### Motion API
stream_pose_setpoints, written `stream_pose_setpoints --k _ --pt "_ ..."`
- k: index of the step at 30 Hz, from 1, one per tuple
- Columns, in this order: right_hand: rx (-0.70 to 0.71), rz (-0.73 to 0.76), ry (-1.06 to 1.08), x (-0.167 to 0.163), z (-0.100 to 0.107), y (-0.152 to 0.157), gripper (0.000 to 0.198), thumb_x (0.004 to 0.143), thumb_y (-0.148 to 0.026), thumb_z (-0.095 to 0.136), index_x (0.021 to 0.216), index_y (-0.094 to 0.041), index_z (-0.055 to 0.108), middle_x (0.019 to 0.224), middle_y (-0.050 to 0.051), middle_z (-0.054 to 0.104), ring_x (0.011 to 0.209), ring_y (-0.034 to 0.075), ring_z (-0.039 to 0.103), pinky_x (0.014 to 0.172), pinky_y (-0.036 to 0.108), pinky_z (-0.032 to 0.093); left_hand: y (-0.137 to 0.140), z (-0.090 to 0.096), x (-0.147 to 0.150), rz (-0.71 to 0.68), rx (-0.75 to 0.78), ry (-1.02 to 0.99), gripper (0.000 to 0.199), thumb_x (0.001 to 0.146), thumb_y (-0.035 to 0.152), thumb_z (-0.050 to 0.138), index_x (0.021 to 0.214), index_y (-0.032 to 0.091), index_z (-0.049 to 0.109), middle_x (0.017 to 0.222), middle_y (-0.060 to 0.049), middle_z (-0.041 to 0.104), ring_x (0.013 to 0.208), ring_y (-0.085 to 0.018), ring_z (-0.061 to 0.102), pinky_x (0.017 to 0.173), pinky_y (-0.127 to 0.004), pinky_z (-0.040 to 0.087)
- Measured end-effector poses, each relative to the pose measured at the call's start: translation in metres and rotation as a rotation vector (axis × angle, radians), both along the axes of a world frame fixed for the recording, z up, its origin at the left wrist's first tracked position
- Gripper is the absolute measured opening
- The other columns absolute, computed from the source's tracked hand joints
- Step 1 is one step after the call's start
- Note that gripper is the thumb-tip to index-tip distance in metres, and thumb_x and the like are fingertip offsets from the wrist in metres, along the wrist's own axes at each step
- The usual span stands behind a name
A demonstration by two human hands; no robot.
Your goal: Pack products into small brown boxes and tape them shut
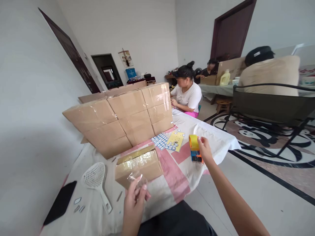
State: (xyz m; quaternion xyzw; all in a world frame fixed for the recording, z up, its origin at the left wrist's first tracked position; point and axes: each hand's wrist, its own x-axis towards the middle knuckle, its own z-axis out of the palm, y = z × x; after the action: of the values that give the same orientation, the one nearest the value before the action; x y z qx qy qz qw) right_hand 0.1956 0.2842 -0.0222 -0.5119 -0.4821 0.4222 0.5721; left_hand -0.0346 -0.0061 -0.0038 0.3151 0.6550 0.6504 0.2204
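My left hand [136, 197] is closed in a pinch on a crumpled strip of clear tape [135, 176], just in front of a small cardboard box [137, 168]. Shiny tape runs along the top of that box, beside a gap at its back edge. Over the table's right side, my right hand [205, 150] grips a tape dispenser [196, 153] with blue, black and orange parts and a yellow roll. Between box and dispenser lie a yellow sheet [177, 140] and a sheet of blue-edged stickers [160, 141].
Stacked cardboard boxes [133, 114] form a wall behind the small box. A white slotted scoop [94, 177] and a black phone-like slab [61, 202] lie at left. A person in a white shirt [190, 95] sits beyond; others sit farther back, near a dark chair [270, 106].
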Motion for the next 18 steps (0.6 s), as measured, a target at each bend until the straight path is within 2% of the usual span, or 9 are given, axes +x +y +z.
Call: stream_pose_setpoints --k 2,3,4,6,8,10,12,15,18 --pt "0.128 -0.120 -0.029 -0.005 0.001 -0.026 0.057 0.085 -0.063 0.059 0.121 -0.019 0.056 0.124 0.015 0.060 0.118 0.029 0.056 0.092 0.042 0.049 -0.001 0.008 0.001 -0.070 -0.057 0.050 0.053 0.082 0.053 0.068 0.122 0.018 0.062 0.056 0.003 0.065 0.055 -0.015 0.062 0.060 -0.027 0.051" --pt "0.219 -0.099 -0.041 -0.012 0.005 -0.043 0.050 0.087 -0.059 0.059 0.118 -0.020 0.058 0.124 0.013 0.060 0.118 0.029 0.056 0.095 0.043 0.048 -0.001 0.012 0.002 -0.141 -0.105 0.079 0.050 0.083 0.051 0.068 0.121 0.018 0.063 0.058 0.002 0.066 0.057 -0.016 0.064 0.060 -0.027 0.051" --pt "0.306 0.004 -0.040 -0.021 0.011 -0.063 0.040 0.089 -0.055 0.060 0.112 -0.022 0.062 0.118 0.012 0.062 0.113 0.028 0.058 0.095 0.043 0.048 0.000 0.016 0.002 -0.219 -0.151 0.102 0.048 0.084 0.049 0.066 0.120 0.018 0.063 0.061 0.001 0.067 0.060 -0.017 0.066 0.060 -0.027 0.052" --pt "0.438 0.448 -0.059 -0.047 0.031 -0.102 0.024 0.092 -0.046 0.062 0.097 -0.023 0.068 0.109 0.010 0.065 0.109 0.027 0.061 0.094 0.042 0.049 0.001 0.020 0.001 -0.348 -0.214 0.113 0.044 0.088 0.045 0.063 0.123 0.019 0.061 0.067 0.000 0.070 0.068 -0.019 0.069 0.063 -0.027 0.053" --pt "0.511 0.820 -0.095 -0.075 0.054 -0.135 0.019 0.089 -0.040 0.070 0.100 -0.025 0.071 0.118 0.010 0.064 0.117 0.027 0.060 0.100 0.043 0.047 0.002 0.021 0.001 -0.412 -0.215 0.116 0.039 0.092 0.042 0.059 0.123 0.019 0.060 0.070 -0.001 0.070 0.071 -0.019 0.070 0.064 -0.027 0.053" --pt "0.556 0.966 -0.104 -0.099 0.075 -0.156 0.012 0.088 -0.034 0.072 0.096 -0.024 0.071 0.117 0.009 0.064 0.114 0.026 0.061 0.100 0.043 0.047 0.001 0.021 0.000 -0.435 -0.198 0.143 0.034 0.093 0.041 0.057 0.120 0.019 0.060 0.071 -0.001 0.070 0.071 -0.019 0.070 0.060 -0.026 0.051" --pt "0.588 0.992 -0.099 -0.115 0.088 -0.166 0.009 0.091 -0.029 0.068 0.086 -0.023 0.068 0.106 0.007 0.066 0.104 0.023 0.063 0.096 0.041 0.048 -0.003 0.019 -0.001 -0.409 -0.180 0.190 0.035 0.093 0.041 0.057 0.121 0.019 0.060 0.070 -0.001 0.070 0.070 -0.019 0.069 0.058 -0.025 0.050" --pt "0.657 0.957 -0.120 -0.125 0.092 -0.170 0.018 0.096 -0.026 0.061 0.078 -0.022 0.062 0.089 0.004 0.066 0.092 0.022 0.061 0.089 0.040 0.047 -0.009 0.013 -0.003 -0.305 -0.151 0.193 0.039 0.091 0.041 0.060 0.124 0.019 0.061 0.066 0.001 0.069 0.068 -0.018 0.068 0.063 -0.026 0.052" --pt "0.773 0.880 -0.247 -0.130 0.083 -0.173 0.014 0.096 -0.021 0.060 0.082 -0.023 0.061 0.089 0.004 0.067 0.100 0.024 0.056 0.094 0.043 0.041 -0.012 0.004 -0.005 -0.272 -0.104 0.035 0.041 0.088 0.043 0.063 0.119 0.017 0.062 0.060 0.003 0.067 0.059 -0.015 0.064 0.064 -0.027 0.051"
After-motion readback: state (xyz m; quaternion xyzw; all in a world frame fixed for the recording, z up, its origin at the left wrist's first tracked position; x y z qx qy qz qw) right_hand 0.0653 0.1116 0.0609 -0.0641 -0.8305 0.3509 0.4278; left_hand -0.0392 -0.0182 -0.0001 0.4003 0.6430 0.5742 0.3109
